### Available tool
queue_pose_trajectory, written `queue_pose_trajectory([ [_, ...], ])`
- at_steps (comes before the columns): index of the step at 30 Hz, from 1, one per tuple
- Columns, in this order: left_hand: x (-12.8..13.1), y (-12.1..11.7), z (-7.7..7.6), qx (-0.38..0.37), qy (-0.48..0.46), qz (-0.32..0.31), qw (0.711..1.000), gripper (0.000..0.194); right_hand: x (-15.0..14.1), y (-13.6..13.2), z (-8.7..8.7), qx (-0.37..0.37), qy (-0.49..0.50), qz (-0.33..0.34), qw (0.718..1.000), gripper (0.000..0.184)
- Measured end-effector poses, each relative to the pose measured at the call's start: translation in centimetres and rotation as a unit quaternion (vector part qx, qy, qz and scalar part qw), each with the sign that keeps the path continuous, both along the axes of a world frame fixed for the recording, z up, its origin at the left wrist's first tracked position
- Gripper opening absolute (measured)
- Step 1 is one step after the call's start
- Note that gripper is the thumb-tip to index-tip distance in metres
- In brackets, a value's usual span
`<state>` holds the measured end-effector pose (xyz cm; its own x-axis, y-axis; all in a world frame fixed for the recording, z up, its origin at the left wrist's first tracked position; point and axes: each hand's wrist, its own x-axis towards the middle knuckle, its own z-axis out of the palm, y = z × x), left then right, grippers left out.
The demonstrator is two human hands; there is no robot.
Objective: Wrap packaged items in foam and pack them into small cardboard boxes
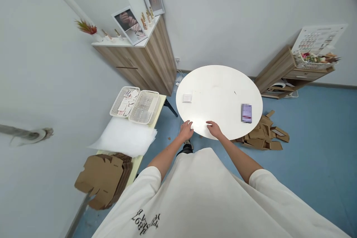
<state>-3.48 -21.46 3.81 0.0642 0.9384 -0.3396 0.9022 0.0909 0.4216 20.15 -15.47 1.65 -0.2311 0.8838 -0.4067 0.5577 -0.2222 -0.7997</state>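
Round white counter stands in the middle of the blue floor, and both hands sit at its near rim. Left hand lies at the near-left edge, fingers loosely spread and curled over the rim, holding nothing. Right hand rests palm down just inside the near edge, a little to the right of the left one, fingers relaxed and spread, also holding nothing. On the counter's left part lies a small white square pad, well apart from both hands; on its right part, close to the rim, lies a small purple box whose print is blurred and cannot be read. Most of the counter's top between them is bare.

Left of the counter, a yellow side bench carries two white mesh baskets, a sheet of white foam and a stack of flat brown cartons; a narrow strip of floor separates bench and counter. More flattened cartons lie on the floor just beyond the counter's right rim. Behind the counter stands a wooden cabinet with framed pictures. Dark lettering on the person's white shirt appears upside down and is not clearly legible
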Motion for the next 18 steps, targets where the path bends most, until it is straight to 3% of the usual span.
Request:
queue_pose_trajectory([
  [5, -1.7, -3.9, 1.1, -0.004, 0.000, 0.043, 0.999, 0.053, -2.4, -1.7, 0.9, 0.005, 0.006, 0.049, 0.999, 0.040],
  [10, -5.0, -7.5, 2.3, 0.021, 0.003, 0.098, 0.995, 0.051, -6.8, -2.9, 1.9, 0.020, 0.000, 0.098, 0.995, 0.041],
  [14, -9.1, -11.7, 2.9, 0.043, 0.001, 0.151, 0.988, 0.051, -12.7, -4.7, 2.3, 0.041, 0.001, 0.161, 0.986, 0.039],
  [18, -14.8, -17.7, 2.8, 0.081, 0.005, 0.219, 0.972, 0.056, -20.6, -8.7, 2.7, 0.073, -0.002, 0.226, 0.971, 0.038],
])
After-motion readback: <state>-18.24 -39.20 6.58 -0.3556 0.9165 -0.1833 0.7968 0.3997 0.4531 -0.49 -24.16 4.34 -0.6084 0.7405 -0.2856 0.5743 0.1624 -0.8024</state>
